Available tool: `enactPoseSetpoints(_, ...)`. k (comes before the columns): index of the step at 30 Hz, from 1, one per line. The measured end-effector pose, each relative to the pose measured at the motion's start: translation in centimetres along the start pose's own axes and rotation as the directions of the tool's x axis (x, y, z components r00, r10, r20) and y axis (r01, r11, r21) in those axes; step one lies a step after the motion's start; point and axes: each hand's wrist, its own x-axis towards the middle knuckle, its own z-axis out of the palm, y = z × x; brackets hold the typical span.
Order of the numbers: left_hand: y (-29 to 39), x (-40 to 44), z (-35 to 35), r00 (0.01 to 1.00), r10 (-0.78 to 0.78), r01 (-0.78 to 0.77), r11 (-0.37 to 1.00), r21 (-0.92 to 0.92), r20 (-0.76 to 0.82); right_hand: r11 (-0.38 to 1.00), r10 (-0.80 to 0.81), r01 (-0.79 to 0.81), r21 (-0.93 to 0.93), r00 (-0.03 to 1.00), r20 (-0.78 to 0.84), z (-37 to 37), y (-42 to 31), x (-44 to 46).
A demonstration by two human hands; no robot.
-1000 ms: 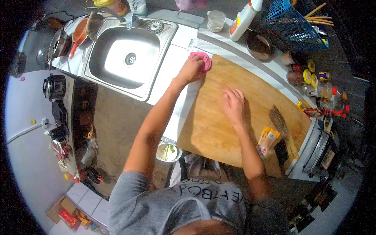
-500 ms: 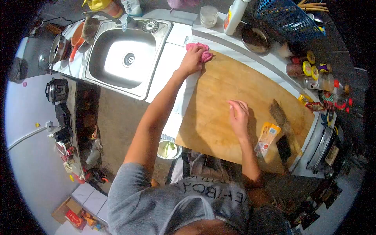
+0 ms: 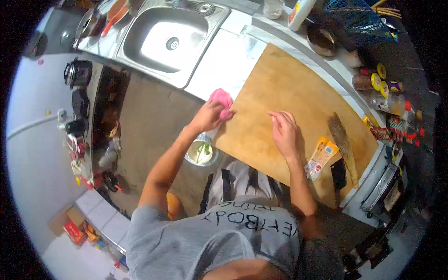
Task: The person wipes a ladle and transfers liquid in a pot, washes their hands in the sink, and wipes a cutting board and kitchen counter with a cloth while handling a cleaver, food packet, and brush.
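A crumpled pink cloth [image 3: 220,99] is gripped in my left hand [image 3: 208,115] at the near left edge of the wooden board [image 3: 261,102]. Over the middle of that board, my right hand [image 3: 284,134] is loosely curled, with fingers apart and nothing visible in it. To its right lies an orange and white packet [image 3: 322,157]. Beside the packet are a dark, flat, blade-like object [image 3: 339,175] and a long, rough brown strip [image 3: 342,144]. Below my left hand, a white bin [image 3: 199,151] holds green and pale scraps.
A steel sink [image 3: 185,79] is set into the white counter [image 3: 224,56] at upper left. Along the back ledge stand a white bottle [image 3: 301,13], a pan [image 3: 322,39], a blue basket [image 3: 359,18] and several jars [image 3: 375,82]. A stove [image 3: 380,186] is at right.
My left hand has pulled the pink cloth from the board's far left corner toward me, down its left edge. My right hand stays over the board. The view has shifted slightly.
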Motion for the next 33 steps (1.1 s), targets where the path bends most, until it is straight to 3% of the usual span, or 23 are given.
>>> enactPoseSetpoints(4, 1.6, -12.1, 1.7, 0.973, -0.205, 0.206, 0.979, 0.005, 0.106, 0.997, -0.072, 0.072, 0.005, 0.996, 0.058, 0.0, -0.9, -2.0)
enactPoseSetpoints(5, 1.9, -14.2, 1.5, 0.986, -0.112, 0.102, 0.991, 0.081, 0.127, 0.998, -0.062, 0.063, -0.001, 0.994, 0.088, -0.3, -1.3, -2.5)
enactPoseSetpoints(7, 3.7, -17.4, 1.0, 0.977, -0.205, 0.196, 0.971, 0.136, 0.058, 0.995, -0.078, 0.068, 0.073, 0.986, 0.147, -0.4, -1.1, -3.6)
enactPoseSetpoints(9, 6.3, -17.4, -0.7, 0.945, -0.275, 0.280, 0.960, 0.007, -0.180, 0.989, -0.078, 0.051, 0.140, 0.978, 0.195, -0.1, -0.8, -4.6)
enactPoseSetpoints(10, 6.2, -17.7, -0.9, 0.885, -0.404, 0.394, 0.915, -0.090, -0.230, 0.963, -0.051, -0.031, 0.269, 0.955, 0.291, 0.5, -0.7, -4.9)
enactPoseSetpoints(11, 7.4, -16.8, -1.8, 0.785, -0.600, 0.522, 0.775, -0.356, -0.156, 0.915, -0.039, -0.122, 0.384, 0.922, 0.384, 1.0, -0.6, -5.1)
enactPoseSetpoints(12, 7.7, -15.6, -2.0, 0.731, -0.658, 0.507, 0.702, -0.501, -0.181, 0.916, -0.037, -0.123, 0.382, 0.921, 0.388, 2.3, -0.6, -5.0)
enactPoseSetpoints(13, 11.2, -13.2, -2.9, 0.780, -0.575, 0.108, 0.514, -0.851, -0.248, 0.877, -0.065, -0.130, 0.463, 0.922, 0.382, 3.9, -0.6, -5.0)
enactPoseSetpoints(14, 6.2, -13.6, -1.1, 0.776, -0.611, 0.131, 0.397, -0.908, -0.155, 0.828, -0.095, -0.138, 0.543, 0.921, 0.379, 4.9, -0.7, -4.8)
enactPoseSetpoints(15, 8.0, -12.3, -1.7, 0.759, -0.651, 0.044, 0.092, -0.995, -0.026, 0.824, -0.104, -0.143, 0.548, 0.913, 0.394, 4.9, -1.2, -4.5)
enactPoseSetpoints(18, 11.9, -9.2, -2.7, 0.775, -0.632, -0.033, -0.063, -0.997, 0.014, 0.282, 0.024, -0.610, 0.741, 0.776, 0.630, 5.9, -2.2, -2.5)
enactPoseSetpoints(19, 12.4, -8.7, -2.7, 0.816, -0.576, -0.075, -0.174, -0.982, 0.040, 0.284, 0.017, -0.614, 0.736, 0.771, 0.637, 5.7, -2.9, -2.6)
enactPoseSetpoints(21, 13.7, -9.0, -3.4, 0.848, -0.529, -0.053, -0.155, -0.987, 0.038, 0.264, -0.160, -0.545, 0.796, 0.789, 0.593, 4.9, -3.9, -2.2)
enactPoseSetpoints(22, 14.7, -9.5, -3.5, 0.793, -0.609, -0.054, -0.040, -0.998, -0.018, 0.396, -0.097, -0.508, 0.765, 0.805, 0.585, 5.3, -3.9, -1.9)
enactPoseSetpoints(23, 15.1, -9.4, -3.7, 0.738, -0.669, -0.048, 0.079, -0.996, -0.089, 0.405, -0.095, -0.496, 0.768, 0.813, 0.575, 6.0, -4.0, -1.9)
enactPoseSetpoints(25, 12.0, -12.2, -3.3, 0.713, -0.701, 0.207, 0.187, -0.960, 0.018, 0.527, -0.132, -0.455, 0.718, 0.791, 0.597, 7.7, -5.0, -2.1)
enactPoseSetpoints(27, 12.9, -14.3, -2.7, 0.688, -0.605, -0.036, 0.524, -0.851, -0.401, 0.391, -0.276, -0.489, 0.780, 0.746, 0.606, 7.7, -7.7, -3.3)
enactPoseSetpoints(28, 12.4, -15.9, -2.8, 0.648, -0.579, 0.004, 0.652, -0.758, -0.494, 0.449, -0.348, -0.482, 0.752, 0.681, 0.644, 8.0, -8.2, -3.3)
enactPoseSetpoints(29, 13.6, -16.8, -3.6, 0.700, -0.533, -0.016, 0.653, -0.757, -0.476, 0.505, -0.413, -0.470, 0.724, 0.605, 0.681, 8.7, -8.4, -3.2)
enactPoseSetpoints(30, 11.9, -18.0, -2.3, 0.694, -0.484, -0.041, 0.712, -0.701, -0.533, 0.555, -0.495, -0.316, 0.770, 0.619, 0.610, 11.2, -7.8, -3.5)
enactPoseSetpoints(31, 11.4, -18.8, -2.3, 0.759, -0.471, 0.083, 0.755, -0.650, -0.450, 0.583, -0.574, -0.160, 0.796, 0.613, 0.543, 14.3, -6.8, -4.3)
enactPoseSetpoints(32, 9.8, -20.6, -1.1, 0.697, -0.595, 0.333, 0.763, -0.555, -0.400, 0.756, -0.550, 0.027, 0.654, 0.567, 0.613, 16.5, -6.6, -5.3)
enactPoseSetpoints(33, 10.0, -20.8, -1.1, 0.751, -0.423, 0.210, 0.881, -0.424, -0.507, 0.858, -0.507, 0.237, 0.456, 0.541, 0.671, 17.5, -6.7, -5.3)
